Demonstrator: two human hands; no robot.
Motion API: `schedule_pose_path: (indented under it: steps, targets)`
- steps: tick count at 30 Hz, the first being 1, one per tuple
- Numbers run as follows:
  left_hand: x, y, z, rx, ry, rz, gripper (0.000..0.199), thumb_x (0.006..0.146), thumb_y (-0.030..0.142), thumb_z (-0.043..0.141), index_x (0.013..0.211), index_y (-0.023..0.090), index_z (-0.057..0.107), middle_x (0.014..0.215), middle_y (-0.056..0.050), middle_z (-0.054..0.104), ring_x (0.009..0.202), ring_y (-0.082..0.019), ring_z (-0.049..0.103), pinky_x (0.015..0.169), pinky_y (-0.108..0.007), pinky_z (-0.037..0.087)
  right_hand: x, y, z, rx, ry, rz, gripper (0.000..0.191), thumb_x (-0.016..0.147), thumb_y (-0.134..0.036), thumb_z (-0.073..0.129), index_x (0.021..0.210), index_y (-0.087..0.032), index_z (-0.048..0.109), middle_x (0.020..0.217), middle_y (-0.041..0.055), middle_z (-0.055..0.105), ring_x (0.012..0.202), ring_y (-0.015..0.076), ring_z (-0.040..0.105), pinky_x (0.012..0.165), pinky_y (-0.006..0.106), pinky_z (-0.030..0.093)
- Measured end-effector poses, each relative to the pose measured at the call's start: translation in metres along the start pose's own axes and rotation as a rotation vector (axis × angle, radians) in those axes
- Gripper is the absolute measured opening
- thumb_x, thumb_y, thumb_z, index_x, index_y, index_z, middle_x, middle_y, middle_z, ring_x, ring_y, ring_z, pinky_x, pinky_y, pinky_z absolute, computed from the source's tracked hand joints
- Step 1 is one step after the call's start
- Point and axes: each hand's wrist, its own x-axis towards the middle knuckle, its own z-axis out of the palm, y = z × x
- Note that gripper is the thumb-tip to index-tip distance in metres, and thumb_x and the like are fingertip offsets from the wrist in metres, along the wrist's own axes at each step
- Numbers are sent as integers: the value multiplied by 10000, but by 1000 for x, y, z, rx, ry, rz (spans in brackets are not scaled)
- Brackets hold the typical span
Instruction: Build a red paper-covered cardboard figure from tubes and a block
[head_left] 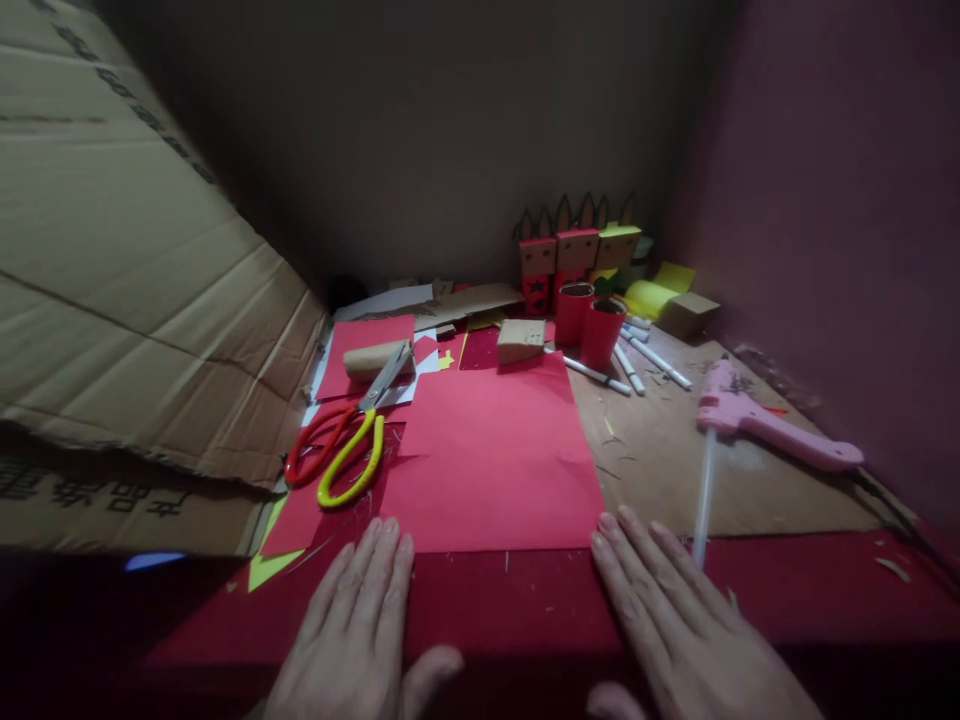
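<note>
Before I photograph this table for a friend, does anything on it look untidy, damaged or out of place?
Yes: thin shreds litter the brown cardboard sheet on the right, like uncleared offcuts. On the left, the scissors lie with blades overlapping the cardboard tube, as if carelessly set down.

Left hand [346,640] and right hand [686,630] lie palm-down — fingers [365,570] extended, thumbs [435,672] inward.

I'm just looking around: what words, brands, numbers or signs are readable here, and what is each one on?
"产品": on the lower cardboard flap at the left, apparently printed upside down; the characters beside it are too blurred to be sure of.
Dark print along the upper cardboard panel: too blurred to read.
Small marks on the little cardboard box: too small to read.
Red sheet and pink glue gun: no readable text.
</note>
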Motion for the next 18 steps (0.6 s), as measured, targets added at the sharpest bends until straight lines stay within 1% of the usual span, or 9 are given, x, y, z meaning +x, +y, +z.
schedule_pose_path:
  steps: [4, 5, 7, 8, 10, 11, 13, 16, 18]
  targets:
    - [-3, 0, -2, -10, 17, -37, 640, 908, 543, 363, 1216, -4, 487, 1211, -251, 578, 1141, -360, 534, 897, -469, 430, -5, 8, -7, -3, -2, -62, 514, 786, -340, 499, 1132, 36, 560, 1155, 265, 627, 1029, 385, 630, 705, 458, 589]
    - [-4, -1, -3, -24, 15, -64, 622, 911, 542, 359, 1220, 19, 487, 1214, -235, 580, 1139, -348, 537, 890, -460, 441, -5, 11, -10, 12, 1, -45, 526, 812, -359, 488, 1148, 42, 548, 1156, 268, 625, 1038, 386, 625, 708, 459, 590]
    - [-4, -3, -4, -69, 4, -157, 560, 923, 514, 356, 1221, 57, 483, 1233, -213, 568, 1131, -319, 547, 876, -437, 463, -1, 17, -15, 96, 8, 58, 506, 865, -357, 459, 1197, 20, 525, 1167, 249, 628, 1053, 360, 624, 730, 438, 592]
    - [-4, -5, -4, -96, -3, -216, 525, 931, 488, 357, 1224, 69, 478, 1244, -208, 558, 1126, -308, 550, 873, -428, 470, 4, 20, -17, 179, -6, 141, 470, 885, -336, 446, 1221, -14, 519, 1172, 226, 635, 1053, 335, 630, 746, 418, 592]
    - [-2, -8, -3, -154, -8, -323, 461, 944, 428, 359, 1235, 86, 461, 1245, -202, 549, 1103, -295, 560, 874, -425, 476, 19, 26, -17, 441, -66, 345, 400, 902, -294, 434, 1244, -107, 522, 1171, 166, 652, 1037, 279, 647, 769, 370, 587]
    - [-1, -9, -1, -190, -6, -365, 438, 945, 402, 365, 1246, 96, 450, 1239, -197, 548, 1095, -292, 562, 877, -427, 475, 29, 29, -16, 611, -120, 470, 405, 894, -322, 454, 1245, -133, 524, 1170, 153, 654, 1037, 272, 646, 784, 366, 581]
    - [2, -9, 3, -273, 19, -426, 403, 942, 357, 386, 1267, 122, 428, 1227, -178, 549, 1099, -286, 552, 891, -432, 468, 47, 35, -12, 977, -182, 736, 463, 844, -389, 511, 1231, -136, 526, 1124, 155, 668, 1007, 274, 653, 801, 375, 568]
    - [5, -8, 8, -393, 69, -500, 385, 925, 296, 430, 1285, 159, 411, 1236, -158, 525, 1140, -280, 516, 920, -432, 454, 65, 44, -5, 1540, -213, 1168, 531, 728, -405, 649, 1183, -165, 517, 1027, 137, 685, 837, 262, 688, 709, 372, 572]
    - [5, -7, 9, -468, 80, -557, 378, 913, 275, 451, 1278, 183, 417, 1231, -143, 519, 1150, -276, 507, 925, -430, 455, 69, 48, 0, 1803, -173, 1378, 557, 662, -357, 727, 1146, -198, 503, 895, 94, 699, 687, 228, 683, 621, 353, 563]
